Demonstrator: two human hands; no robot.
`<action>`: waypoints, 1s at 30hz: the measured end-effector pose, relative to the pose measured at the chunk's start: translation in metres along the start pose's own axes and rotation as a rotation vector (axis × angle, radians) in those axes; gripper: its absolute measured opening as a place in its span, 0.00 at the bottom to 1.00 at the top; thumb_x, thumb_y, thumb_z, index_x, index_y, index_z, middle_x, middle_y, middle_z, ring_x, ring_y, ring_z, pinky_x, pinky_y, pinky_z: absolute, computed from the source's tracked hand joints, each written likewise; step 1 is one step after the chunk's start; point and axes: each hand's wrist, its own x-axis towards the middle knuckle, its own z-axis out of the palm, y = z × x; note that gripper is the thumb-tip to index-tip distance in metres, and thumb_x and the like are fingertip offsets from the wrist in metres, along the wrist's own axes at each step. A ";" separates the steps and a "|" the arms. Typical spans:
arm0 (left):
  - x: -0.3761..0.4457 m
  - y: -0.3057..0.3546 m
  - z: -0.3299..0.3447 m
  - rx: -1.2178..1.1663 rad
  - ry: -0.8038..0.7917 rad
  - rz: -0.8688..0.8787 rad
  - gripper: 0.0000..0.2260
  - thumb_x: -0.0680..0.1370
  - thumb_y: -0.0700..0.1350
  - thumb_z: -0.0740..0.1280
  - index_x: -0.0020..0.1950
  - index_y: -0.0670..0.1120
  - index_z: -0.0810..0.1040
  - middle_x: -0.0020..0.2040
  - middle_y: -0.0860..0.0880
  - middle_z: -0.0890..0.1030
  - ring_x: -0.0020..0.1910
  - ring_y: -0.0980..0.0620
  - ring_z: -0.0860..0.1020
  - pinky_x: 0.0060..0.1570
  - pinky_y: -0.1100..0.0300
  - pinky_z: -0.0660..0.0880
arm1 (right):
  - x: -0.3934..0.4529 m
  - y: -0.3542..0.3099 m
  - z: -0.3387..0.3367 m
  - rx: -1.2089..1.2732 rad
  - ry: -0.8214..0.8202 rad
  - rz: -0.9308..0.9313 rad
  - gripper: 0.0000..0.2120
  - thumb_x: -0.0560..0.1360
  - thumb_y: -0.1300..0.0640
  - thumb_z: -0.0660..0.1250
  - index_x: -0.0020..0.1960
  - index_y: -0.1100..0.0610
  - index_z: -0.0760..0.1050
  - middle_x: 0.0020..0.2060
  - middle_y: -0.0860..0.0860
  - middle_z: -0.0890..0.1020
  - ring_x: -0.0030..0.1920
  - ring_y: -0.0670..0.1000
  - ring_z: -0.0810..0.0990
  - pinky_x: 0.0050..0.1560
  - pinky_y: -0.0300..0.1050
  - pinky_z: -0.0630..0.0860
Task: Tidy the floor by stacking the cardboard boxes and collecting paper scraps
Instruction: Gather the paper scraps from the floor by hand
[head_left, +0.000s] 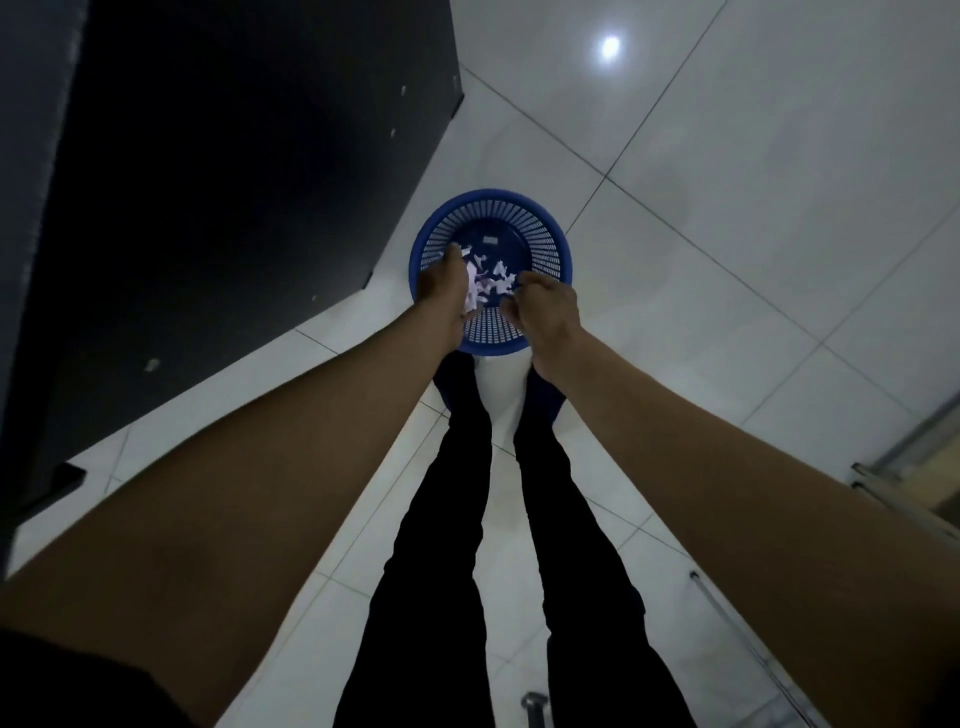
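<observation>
A round blue slatted basket (540, 228) stands on the white tiled floor just ahead of my feet. Both my hands hover over its near half. My left hand (444, 283) holds a wad of white paper scraps (471, 297) against its palm, fingers pointing into the basket. My right hand (548, 306) has its fingers curled, with scraps at the thumb and fingertips. More white paper scraps (493, 275) show between the two hands, above or on the basket's dark bottom; I cannot tell which. No cardboard box is in view.
A tall dark cabinet (218, 208) fills the left side, its corner close to the basket. A metal frame (904, 467) and a thin rod (748, 644) lie at the right edge. My legs in black trousers (452, 545) stand behind the basket.
</observation>
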 end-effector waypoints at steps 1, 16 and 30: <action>-0.003 0.001 -0.001 0.002 -0.021 0.005 0.17 0.82 0.54 0.60 0.56 0.41 0.78 0.54 0.44 0.83 0.45 0.47 0.81 0.43 0.57 0.79 | -0.001 -0.001 0.000 -0.003 0.003 0.003 0.15 0.75 0.70 0.60 0.37 0.55 0.77 0.35 0.50 0.77 0.45 0.54 0.77 0.53 0.52 0.77; -0.008 -0.006 -0.009 0.096 -0.097 0.118 0.21 0.83 0.57 0.55 0.65 0.45 0.77 0.58 0.48 0.79 0.54 0.51 0.76 0.43 0.60 0.71 | 0.006 -0.001 -0.025 0.205 0.010 0.065 0.11 0.80 0.69 0.57 0.45 0.63 0.77 0.45 0.60 0.78 0.40 0.53 0.77 0.40 0.41 0.82; -0.079 -0.043 -0.029 0.055 -0.050 0.168 0.05 0.79 0.43 0.65 0.45 0.45 0.78 0.44 0.47 0.81 0.44 0.51 0.79 0.48 0.58 0.77 | -0.064 0.012 -0.059 0.147 -0.040 0.038 0.09 0.80 0.70 0.56 0.49 0.65 0.75 0.42 0.59 0.78 0.37 0.52 0.78 0.36 0.37 0.80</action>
